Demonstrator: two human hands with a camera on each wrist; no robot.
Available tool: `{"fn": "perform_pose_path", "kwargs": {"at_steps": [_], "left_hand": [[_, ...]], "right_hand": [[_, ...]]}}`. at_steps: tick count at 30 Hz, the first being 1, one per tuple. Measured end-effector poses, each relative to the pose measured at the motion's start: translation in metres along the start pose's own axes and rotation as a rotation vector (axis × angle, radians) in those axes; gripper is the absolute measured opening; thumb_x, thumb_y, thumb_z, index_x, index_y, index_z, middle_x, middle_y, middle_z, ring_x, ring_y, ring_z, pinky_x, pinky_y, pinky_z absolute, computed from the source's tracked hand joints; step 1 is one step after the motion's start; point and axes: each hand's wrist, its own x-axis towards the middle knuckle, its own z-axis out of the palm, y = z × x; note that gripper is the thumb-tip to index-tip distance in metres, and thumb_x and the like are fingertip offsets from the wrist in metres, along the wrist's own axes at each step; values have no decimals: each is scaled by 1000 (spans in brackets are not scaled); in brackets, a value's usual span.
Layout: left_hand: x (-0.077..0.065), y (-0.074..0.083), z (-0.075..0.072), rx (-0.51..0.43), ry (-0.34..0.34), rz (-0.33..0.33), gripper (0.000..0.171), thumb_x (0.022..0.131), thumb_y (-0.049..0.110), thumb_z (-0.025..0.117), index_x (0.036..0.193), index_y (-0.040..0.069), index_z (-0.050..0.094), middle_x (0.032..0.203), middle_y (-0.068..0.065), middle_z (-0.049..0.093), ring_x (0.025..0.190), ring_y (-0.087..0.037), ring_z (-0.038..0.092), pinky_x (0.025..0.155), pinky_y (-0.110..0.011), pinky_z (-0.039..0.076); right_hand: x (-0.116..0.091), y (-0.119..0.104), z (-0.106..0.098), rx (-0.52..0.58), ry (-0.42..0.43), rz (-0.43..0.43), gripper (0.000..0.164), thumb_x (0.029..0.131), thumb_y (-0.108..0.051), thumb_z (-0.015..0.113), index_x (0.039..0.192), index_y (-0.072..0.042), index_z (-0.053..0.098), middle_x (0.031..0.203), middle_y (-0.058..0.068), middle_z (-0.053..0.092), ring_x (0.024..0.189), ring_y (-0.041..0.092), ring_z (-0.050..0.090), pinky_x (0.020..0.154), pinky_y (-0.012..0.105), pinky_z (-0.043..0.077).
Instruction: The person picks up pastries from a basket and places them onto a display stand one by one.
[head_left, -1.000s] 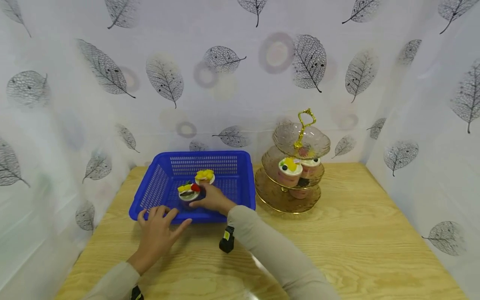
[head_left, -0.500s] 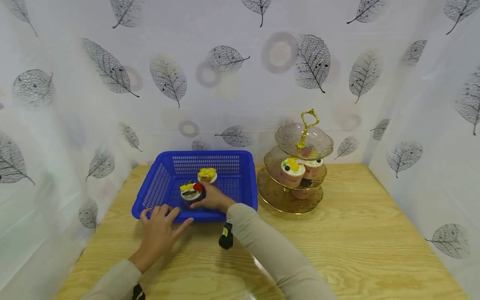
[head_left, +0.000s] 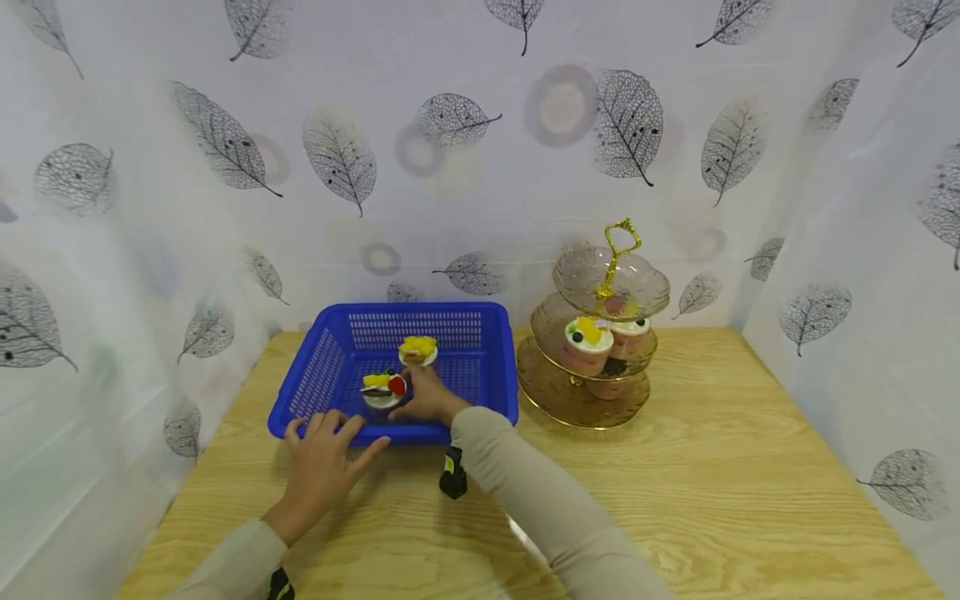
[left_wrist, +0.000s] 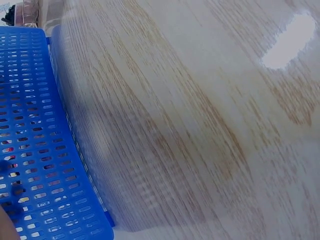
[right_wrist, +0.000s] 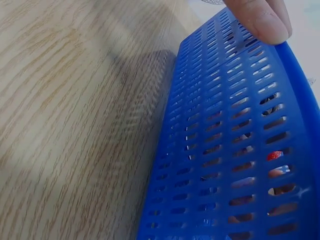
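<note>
The head camera looks down; close wrist views share the basket [head_left: 465, 379].

Wears beige slvs [head_left: 551, 500] & blk wrist cams [head_left: 453, 477].

A shallow blue basket [head_left: 512, 367] with slotted walls stands on the desk [head_left: 675, 517], the bent fingers of the left hand [head_left: 321, 457] over its near rim. Within, the nearer dessert cup [head_left: 381, 398], white-topped with yellow cubes and a red fruit piece, is held by the right hand [head_left: 431, 396]; the farther cup [head_left: 417, 350], crowned with yellow chunks, stands just behind.
</note>
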Motion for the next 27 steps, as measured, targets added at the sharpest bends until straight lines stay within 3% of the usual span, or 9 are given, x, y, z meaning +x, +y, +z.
{"fn": "perform_pose_path", "kwargs": {"at_steps": [4,9,15,22,27], "left_hand": [[-1,0,0,-5,-3,-9,47,81,56,67,93,11,69,87,-10,59,83,-33,54,88,-68,25],[-1,0,1,-5,8,1,46,81,56,67,93,11,69,86,-9,59,83,-33,53,88,-68,24],[-2,0,1,-12,14,0,47,81,56,66,94,10,69,87,-10,59,84,-33,53,88,-68,24],[-1,1,0,-20,13,-2,46,80,54,68,95,10,70,87,-9,59,84,-33,53,89,-68,24],[-1,2,0,-20,12,-7,47,80,55,68,95,10,71,87,-9,59,84,-33,53,89,-68,23]], "right_hand": [[0,-2,0,11,-11,-33,79,75,-16,83,139,1,40,134,16,51,123,25,51,103,34,40],[-1,-4,-1,27,-83,-34,92,79,-13,79,151,-4,22,150,15,36,134,26,40,109,37,33],[-1,-6,0,-29,-59,-2,90,76,-20,82,148,-4,30,147,20,36,132,29,40,107,37,36],[-2,-8,1,-20,-34,59,77,73,-23,85,134,2,46,130,20,52,119,29,52,99,34,43],[-1,-9,0,-5,-47,45,77,74,-21,84,135,2,45,126,16,58,114,25,57,95,33,46]]}}
